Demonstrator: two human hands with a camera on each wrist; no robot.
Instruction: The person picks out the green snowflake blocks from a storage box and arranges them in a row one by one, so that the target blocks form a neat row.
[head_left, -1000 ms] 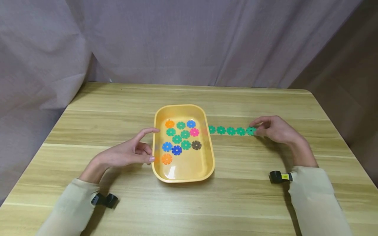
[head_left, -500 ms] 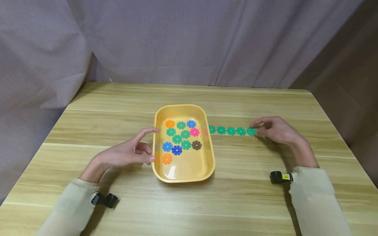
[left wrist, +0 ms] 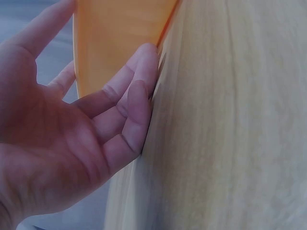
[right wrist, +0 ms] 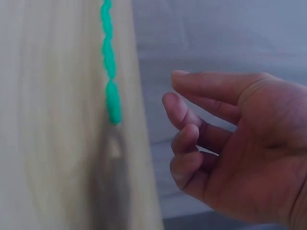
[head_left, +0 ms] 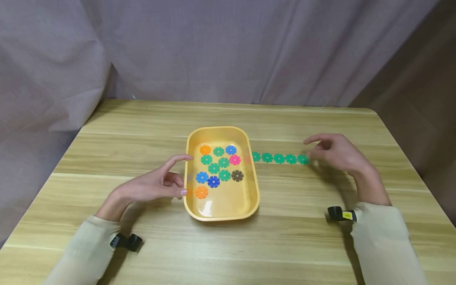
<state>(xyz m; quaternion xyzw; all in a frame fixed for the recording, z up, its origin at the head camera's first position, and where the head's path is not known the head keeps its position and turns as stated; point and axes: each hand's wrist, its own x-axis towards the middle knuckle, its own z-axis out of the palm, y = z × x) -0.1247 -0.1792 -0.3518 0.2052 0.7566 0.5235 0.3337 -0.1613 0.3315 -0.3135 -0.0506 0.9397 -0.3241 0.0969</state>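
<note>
A yellow tray [head_left: 222, 208] holds several notched plastic discs in orange, blue, pink, brown and green, such as the pink disc [head_left: 234, 160]. My left hand [head_left: 153, 184] is at its left side. The index fingertip reaches over the rim and the thumb tip touches the same side lower down; in the left wrist view other fingers bend beside the tray wall [left wrist: 108, 38]. Right of the tray lies a straight row of green discs [head_left: 279, 158]. My right hand [head_left: 336, 154] is raised just beyond its right end, holding nothing, and the right wrist view shows its fingers loosely bent.
The tray stands on a light wood table [head_left: 292, 237]. A grey curtain [head_left: 228, 51] hangs behind the table's far edge. Each sleeve carries a small black wrist camera, with the right camera [head_left: 335, 213] near the table surface.
My right hand has let go of the last green disc and lifted a little up and to the right. The left hand and tray have stayed in place.
</note>
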